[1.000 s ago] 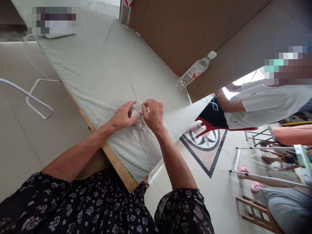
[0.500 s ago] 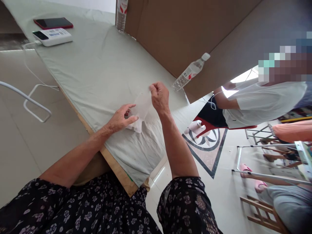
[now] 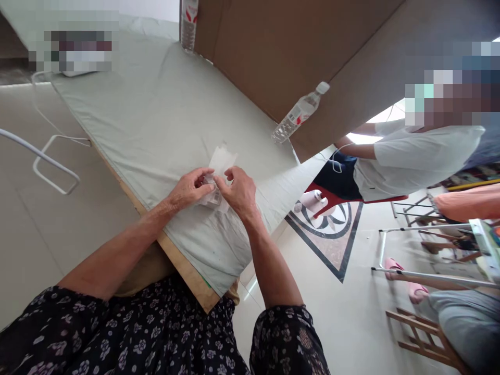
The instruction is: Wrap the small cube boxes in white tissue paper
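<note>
My left hand (image 3: 190, 188) and my right hand (image 3: 237, 190) meet over a small clear plastic packet (image 3: 214, 197) lying on the pale green cloth-covered table (image 3: 156, 114). Both hands pinch the packet with thumb and fingertips. A thin translucent sheet (image 3: 221, 158) lies on the cloth just beyond my fingers. What the packet holds is too small to make out.
A plastic water bottle (image 3: 297, 113) lies against a brown cardboard wall (image 3: 281, 47); another bottle (image 3: 188, 23) stands at the far end. Blurred devices (image 3: 74, 49) sit at the far left corner. A seated person in white (image 3: 414, 156) is to the right, near chairs and metal frames.
My right hand, which had lifted the translucent sheet up and away, has come back down to the packet. The sheet now lies on the cloth beyond my fingers.
</note>
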A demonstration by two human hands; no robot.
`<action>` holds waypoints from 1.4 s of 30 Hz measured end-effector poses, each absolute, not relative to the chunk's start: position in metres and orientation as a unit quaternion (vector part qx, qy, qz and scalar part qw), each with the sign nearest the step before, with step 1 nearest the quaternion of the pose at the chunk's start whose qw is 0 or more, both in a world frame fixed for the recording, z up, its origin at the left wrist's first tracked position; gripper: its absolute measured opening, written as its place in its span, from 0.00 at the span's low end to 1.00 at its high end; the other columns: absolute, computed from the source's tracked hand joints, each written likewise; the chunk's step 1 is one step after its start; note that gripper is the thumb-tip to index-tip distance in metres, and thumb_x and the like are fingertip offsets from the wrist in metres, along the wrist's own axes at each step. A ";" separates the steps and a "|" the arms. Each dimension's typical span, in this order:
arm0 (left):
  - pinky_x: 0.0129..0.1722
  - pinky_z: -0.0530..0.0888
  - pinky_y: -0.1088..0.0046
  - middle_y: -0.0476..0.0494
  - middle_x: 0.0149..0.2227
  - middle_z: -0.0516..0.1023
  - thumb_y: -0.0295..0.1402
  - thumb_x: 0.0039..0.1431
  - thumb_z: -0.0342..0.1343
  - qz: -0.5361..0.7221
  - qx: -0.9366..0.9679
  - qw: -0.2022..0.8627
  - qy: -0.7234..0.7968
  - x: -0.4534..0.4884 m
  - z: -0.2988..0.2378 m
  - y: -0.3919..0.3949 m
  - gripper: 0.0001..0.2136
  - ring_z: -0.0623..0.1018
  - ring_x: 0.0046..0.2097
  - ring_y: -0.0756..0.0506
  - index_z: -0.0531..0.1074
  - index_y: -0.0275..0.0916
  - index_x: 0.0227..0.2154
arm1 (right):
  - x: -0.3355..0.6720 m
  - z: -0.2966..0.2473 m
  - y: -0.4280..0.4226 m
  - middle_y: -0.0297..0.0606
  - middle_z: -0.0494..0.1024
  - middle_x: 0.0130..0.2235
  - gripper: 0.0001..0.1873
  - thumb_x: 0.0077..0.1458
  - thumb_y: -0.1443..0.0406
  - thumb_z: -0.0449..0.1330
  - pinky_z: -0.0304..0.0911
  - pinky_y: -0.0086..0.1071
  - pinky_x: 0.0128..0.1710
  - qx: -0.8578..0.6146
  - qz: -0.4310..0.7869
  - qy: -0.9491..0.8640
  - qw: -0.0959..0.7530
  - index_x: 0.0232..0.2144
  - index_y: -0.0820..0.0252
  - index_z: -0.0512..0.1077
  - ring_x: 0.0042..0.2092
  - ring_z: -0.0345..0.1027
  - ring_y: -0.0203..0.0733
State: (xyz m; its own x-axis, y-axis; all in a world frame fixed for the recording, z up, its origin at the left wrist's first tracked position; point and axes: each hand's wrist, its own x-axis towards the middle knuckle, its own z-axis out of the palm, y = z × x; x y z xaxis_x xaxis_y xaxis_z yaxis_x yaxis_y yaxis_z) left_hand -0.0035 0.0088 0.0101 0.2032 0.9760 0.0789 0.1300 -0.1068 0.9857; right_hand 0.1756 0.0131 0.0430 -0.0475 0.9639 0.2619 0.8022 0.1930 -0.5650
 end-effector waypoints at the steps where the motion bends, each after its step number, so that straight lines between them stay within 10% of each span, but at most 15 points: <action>1: 0.35 0.72 0.69 0.46 0.34 0.76 0.46 0.50 0.63 0.437 0.610 0.474 0.462 -0.003 0.010 0.009 0.28 0.73 0.32 0.48 0.76 0.35 0.51 | 0.174 0.040 0.015 0.34 0.77 0.32 0.08 0.58 0.58 0.61 0.62 0.36 0.40 -0.629 0.139 -0.705 0.296 0.30 0.54 0.70 0.34 0.68 0.40; 8: 0.39 0.73 0.68 0.44 0.36 0.78 0.38 0.50 0.59 0.456 0.646 0.343 0.507 -0.001 0.006 0.012 0.07 0.75 0.37 0.46 0.73 0.40 0.26 | 0.193 0.024 0.023 0.31 0.74 0.28 0.12 0.59 0.55 0.54 0.62 0.34 0.36 -0.602 0.227 -0.633 0.432 0.28 0.54 0.67 0.31 0.65 0.37; 18: 0.56 0.69 0.49 0.42 0.33 0.76 0.28 0.47 0.58 0.465 0.564 0.166 0.662 -0.021 -0.003 0.026 0.08 0.74 0.44 0.36 0.65 0.43 0.20 | 0.226 -0.005 0.039 0.29 0.72 0.26 0.08 0.54 0.59 0.57 0.63 0.35 0.37 -0.674 0.192 -0.546 0.458 0.35 0.56 0.70 0.30 0.65 0.39; 35: 0.67 0.62 0.52 0.38 0.49 0.83 0.40 0.63 0.51 0.387 0.795 0.171 0.434 -0.007 0.036 0.009 0.18 0.77 0.57 0.36 0.77 0.40 0.50 | 0.206 0.030 -0.015 0.41 0.84 0.44 0.24 0.62 0.52 0.62 0.71 0.42 0.51 -0.533 0.239 -0.716 0.382 0.56 0.55 0.73 0.45 0.77 0.44; 42: 0.35 0.70 0.67 0.46 0.23 0.76 0.48 0.67 0.46 0.265 0.769 0.289 0.505 -0.031 0.048 0.010 0.21 0.76 0.28 0.43 0.81 0.41 0.41 | 0.213 0.040 -0.057 0.35 0.85 0.37 0.14 0.64 0.56 0.62 0.71 0.33 0.42 -0.404 0.384 -0.786 0.267 0.46 0.56 0.80 0.39 0.78 0.39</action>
State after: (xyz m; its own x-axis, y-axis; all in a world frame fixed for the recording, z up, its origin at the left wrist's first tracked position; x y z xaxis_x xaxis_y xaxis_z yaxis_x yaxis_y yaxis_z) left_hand -0.0313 0.0104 0.0479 0.3501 0.9295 0.1157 0.6224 -0.3232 0.7128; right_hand 0.2127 -0.0571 0.0400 -0.5302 0.8407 0.1096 0.4307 0.3785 -0.8193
